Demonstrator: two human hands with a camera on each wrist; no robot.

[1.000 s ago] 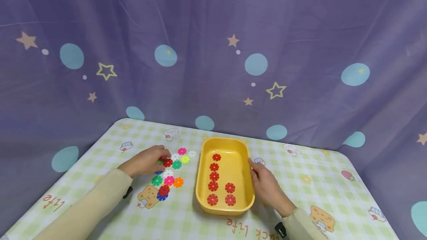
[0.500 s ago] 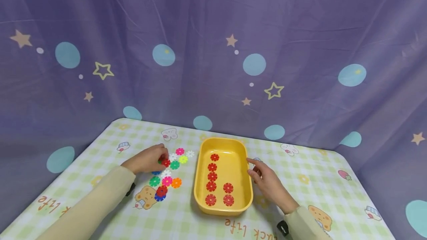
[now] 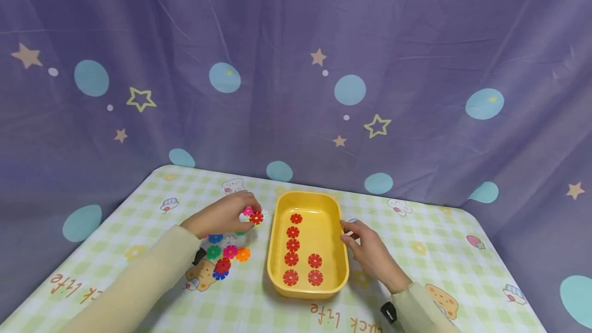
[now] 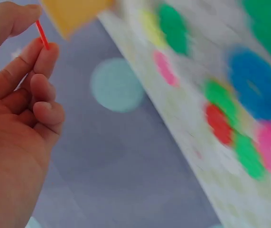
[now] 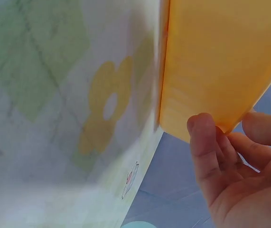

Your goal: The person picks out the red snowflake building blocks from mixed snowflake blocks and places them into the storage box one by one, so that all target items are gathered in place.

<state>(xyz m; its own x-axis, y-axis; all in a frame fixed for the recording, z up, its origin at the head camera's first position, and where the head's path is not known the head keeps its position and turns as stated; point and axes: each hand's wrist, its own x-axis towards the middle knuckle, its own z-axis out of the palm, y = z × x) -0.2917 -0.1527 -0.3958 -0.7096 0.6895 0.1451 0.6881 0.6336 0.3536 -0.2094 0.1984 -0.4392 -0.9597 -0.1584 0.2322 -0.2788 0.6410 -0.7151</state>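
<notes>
My left hand [image 3: 224, 215] pinches a red snowflake disc [image 3: 256, 218] between thumb and fingertips, raised over other loose discs left of a yellow tray [image 3: 326, 238]. Seen edge-on in the left wrist view, the held disc [image 4: 42, 34] is a thin red strip. Several red discs [image 3: 293, 245] lie flat in the tray, most in a column along its left side and two in a shorter column beside it. My right hand [image 3: 372, 256] lightly holds the tray's right side; in the right wrist view its thumb [image 5: 258, 127] meets the rim while fingertips touch the outer wall.
Loose discs lie on the checked tablecloth [image 3: 162, 261]: green [image 3: 214, 252], blue [image 3: 215, 238], pink [image 3: 230, 252], orange [image 3: 243, 254] and white ones, plus a red one [image 3: 223, 264] overlapping a blue one. A purple curtain [image 3: 287, 127] hangs behind the table.
My left hand has picked the red disc out of the pile and moved it right, toward the tray. My right hand stays at the tray's side, its grip looser than before.
</notes>
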